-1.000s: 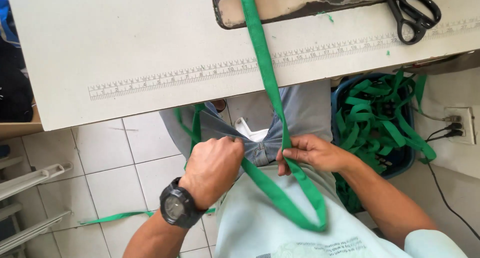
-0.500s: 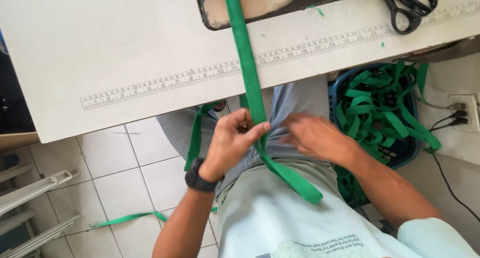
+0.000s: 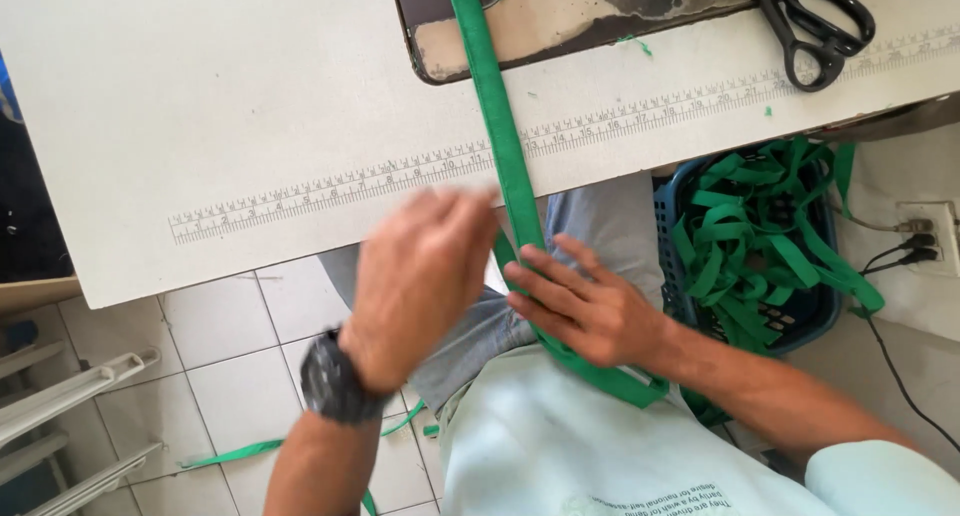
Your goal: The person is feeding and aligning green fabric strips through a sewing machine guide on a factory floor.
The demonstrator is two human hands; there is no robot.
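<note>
A worker's hands meet on a green strap [image 3: 505, 136] at a sewing table [image 3: 200, 126].

The right hand [image 3: 590, 306] lies flat, fingers spread, on the strap over the lap. The left hand [image 3: 420, 276], blurred, hovers just beside it; its grip cannot be told. Scissors [image 3: 815, 26] lie well beyond the right hand; a basket [image 3: 690, 276] of straps sits beside it.

Black scissors [image 3: 815, 26] lie at the far edge of my white worktable [image 3: 200, 126], above the printed ruler strip [image 3: 600, 126]. A blue basket [image 3: 700, 306] heaped with green straps [image 3: 760, 226] stands by my knee. A wall socket [image 3: 925, 231] holds plugged cables.
</note>
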